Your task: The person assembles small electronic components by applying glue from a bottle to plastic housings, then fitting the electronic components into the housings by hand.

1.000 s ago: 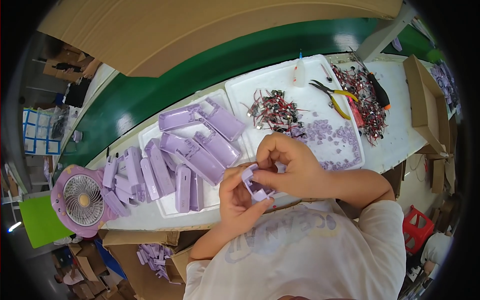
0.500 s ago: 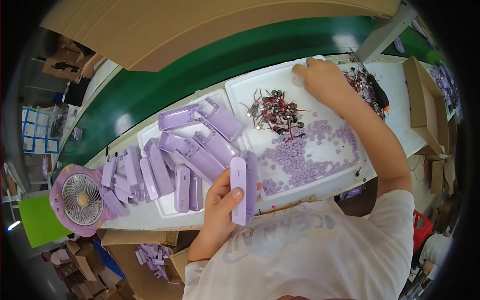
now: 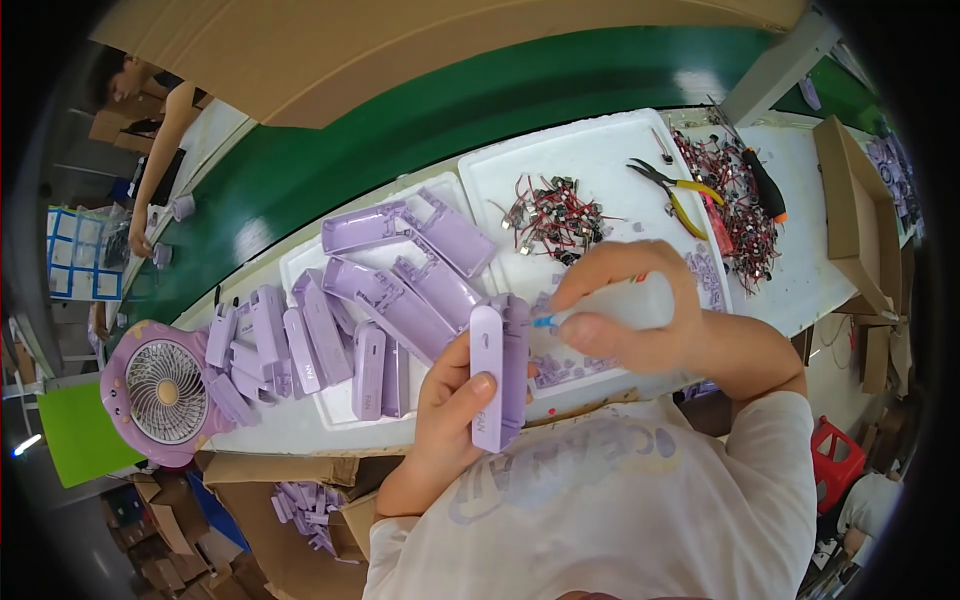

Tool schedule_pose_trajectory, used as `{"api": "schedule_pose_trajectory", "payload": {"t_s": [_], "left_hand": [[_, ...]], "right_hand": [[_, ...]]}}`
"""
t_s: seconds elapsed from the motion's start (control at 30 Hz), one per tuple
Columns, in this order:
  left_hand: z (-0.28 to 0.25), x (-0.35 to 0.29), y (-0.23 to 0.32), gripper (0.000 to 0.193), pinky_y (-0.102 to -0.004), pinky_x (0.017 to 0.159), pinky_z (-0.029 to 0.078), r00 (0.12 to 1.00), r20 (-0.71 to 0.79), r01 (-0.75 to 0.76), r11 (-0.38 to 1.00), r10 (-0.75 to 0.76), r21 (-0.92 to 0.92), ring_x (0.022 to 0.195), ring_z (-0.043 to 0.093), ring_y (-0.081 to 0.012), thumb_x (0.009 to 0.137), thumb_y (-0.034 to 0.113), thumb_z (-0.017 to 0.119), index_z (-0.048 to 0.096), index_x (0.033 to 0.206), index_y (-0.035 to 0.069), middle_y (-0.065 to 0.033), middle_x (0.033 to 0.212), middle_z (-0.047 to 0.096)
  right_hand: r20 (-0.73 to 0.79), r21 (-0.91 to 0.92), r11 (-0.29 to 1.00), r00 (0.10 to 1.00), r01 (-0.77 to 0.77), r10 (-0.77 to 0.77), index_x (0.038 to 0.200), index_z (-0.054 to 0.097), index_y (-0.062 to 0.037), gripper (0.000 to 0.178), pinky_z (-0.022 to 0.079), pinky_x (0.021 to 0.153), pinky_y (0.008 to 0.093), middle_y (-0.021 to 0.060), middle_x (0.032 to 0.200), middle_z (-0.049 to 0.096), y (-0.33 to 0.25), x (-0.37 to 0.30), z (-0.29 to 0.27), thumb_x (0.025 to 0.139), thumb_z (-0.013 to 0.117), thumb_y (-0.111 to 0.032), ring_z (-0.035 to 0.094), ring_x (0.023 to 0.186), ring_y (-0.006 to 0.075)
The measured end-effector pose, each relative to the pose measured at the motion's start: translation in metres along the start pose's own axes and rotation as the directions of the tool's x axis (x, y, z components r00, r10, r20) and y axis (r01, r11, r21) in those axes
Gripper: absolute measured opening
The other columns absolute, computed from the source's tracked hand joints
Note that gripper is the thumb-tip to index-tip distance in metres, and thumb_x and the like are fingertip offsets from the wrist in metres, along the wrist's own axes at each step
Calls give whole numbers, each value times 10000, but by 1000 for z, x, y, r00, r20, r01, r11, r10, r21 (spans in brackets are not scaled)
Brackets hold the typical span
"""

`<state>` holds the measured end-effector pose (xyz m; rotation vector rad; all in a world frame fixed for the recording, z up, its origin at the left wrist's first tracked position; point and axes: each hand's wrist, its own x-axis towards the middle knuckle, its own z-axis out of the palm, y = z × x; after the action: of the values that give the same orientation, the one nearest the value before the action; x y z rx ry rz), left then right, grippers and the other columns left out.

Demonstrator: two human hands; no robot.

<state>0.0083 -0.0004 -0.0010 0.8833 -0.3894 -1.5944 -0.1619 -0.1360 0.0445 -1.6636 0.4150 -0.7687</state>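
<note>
My left hand [image 3: 448,420] grips a long lilac plastic housing [image 3: 497,372] upright in front of my chest. My right hand [image 3: 625,315] holds a small white squeeze bottle [image 3: 640,303] with a blue nozzle, its tip touching the top edge of the housing. Behind the hands, a white tray [image 3: 600,150] carries small lilac parts [image 3: 705,275] and a heap of red-and-black wired pieces [image 3: 555,215]. To the left, a second white tray [image 3: 300,262] bears several more lilac housings [image 3: 400,300].
Pliers with yellow handles [image 3: 672,190] and a tangle of red wires [image 3: 735,210] lie at the back right. A pink desk fan [image 3: 160,390] stands at the left edge. Cardboard boxes [image 3: 850,210] sit right and below the table. Another person [image 3: 160,120] works at far left.
My right hand reached out to the far right of the tray and has come back with the white bottle. My left hand raised the lilac housing upright and holds it still.
</note>
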Motion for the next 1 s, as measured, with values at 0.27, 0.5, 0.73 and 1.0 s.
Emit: {"api": "schedule_pose_trajectory", "payload": {"t_s": [0.27,0.5,0.73,1.0], "left_hand": [[1,-1,1,594,-326,765,517,999,38,-10,1000,9,25,996,566,-228,822,224,606,350,1308,-5,-137,1113,536],[4,-1,2,600,-321,768,514,999,41,-19,999,18,46,992,566,-221,822,233,607,349,1307,-7,-140,1114,537],[7,1,2,610,-316,766,513,999,29,-16,999,15,33,973,576,-222,820,229,611,341,1311,-11,-141,1102,546],[-6,0,4,526,-328,723,495,999,-8,-41,999,41,1,898,588,-218,830,312,562,441,1208,-34,-163,1045,575]], "right_hand": [[-34,-38,999,999,20,-22,846,625,-5,159,464,558,242,94,759,643,3,1,9,726,687,-89,616,635,140],[-21,-65,998,1000,-4,3,837,623,-10,147,467,555,238,83,743,645,3,3,10,730,691,-84,616,624,134],[3,-78,993,996,85,-85,845,620,-9,156,469,570,237,88,757,642,9,2,9,726,699,-72,613,628,131],[-142,-845,532,982,-56,-121,937,584,-61,250,449,655,338,123,845,576,33,49,-73,720,565,61,578,771,285]]}}
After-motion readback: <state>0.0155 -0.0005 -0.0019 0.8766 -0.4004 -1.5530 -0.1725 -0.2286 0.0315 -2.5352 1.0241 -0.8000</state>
